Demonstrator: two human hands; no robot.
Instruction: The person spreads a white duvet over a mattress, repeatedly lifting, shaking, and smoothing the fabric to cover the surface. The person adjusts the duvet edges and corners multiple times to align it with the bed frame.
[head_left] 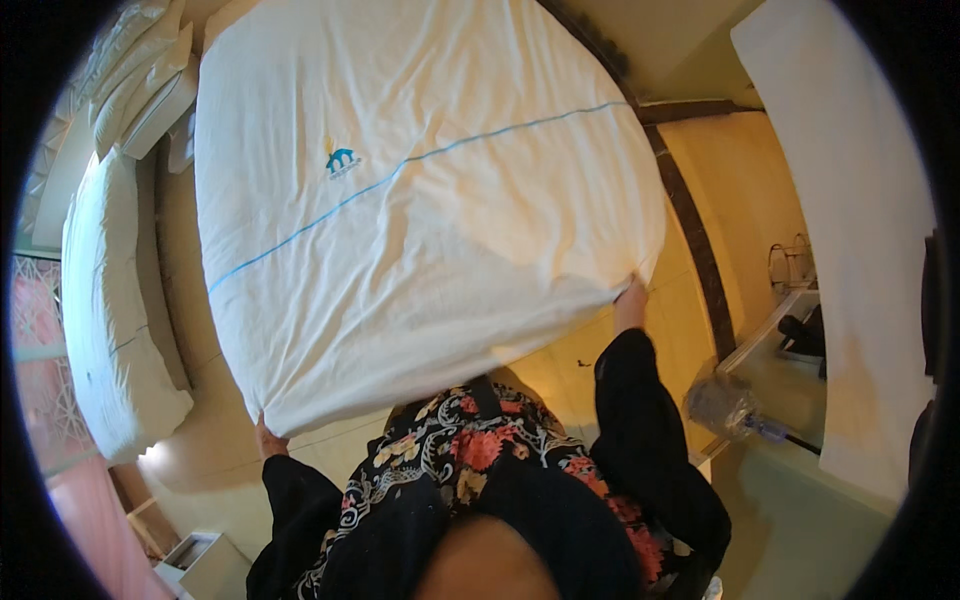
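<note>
A large white duvet (430,230) spreads out in front of me, wrinkled, with a thin blue stripe across it and a small blue printed emblem. At its near left corner, my left hand (271,441) is closed on the edge, its fingers partly hidden by the fabric. My right hand (630,303) grips the near right corner, where the cloth bunches into folds. Between the two hands the near edge runs along just in front of my body.
On the left stands a white padded piece of furniture (110,310), with stacked white pillows (140,65) beyond it. A pink curtain (85,525) and a white box (203,562) are at lower left. To the right are a plastic-wrapped item (720,402), a wire rack (790,263) and a long white panel (850,200).
</note>
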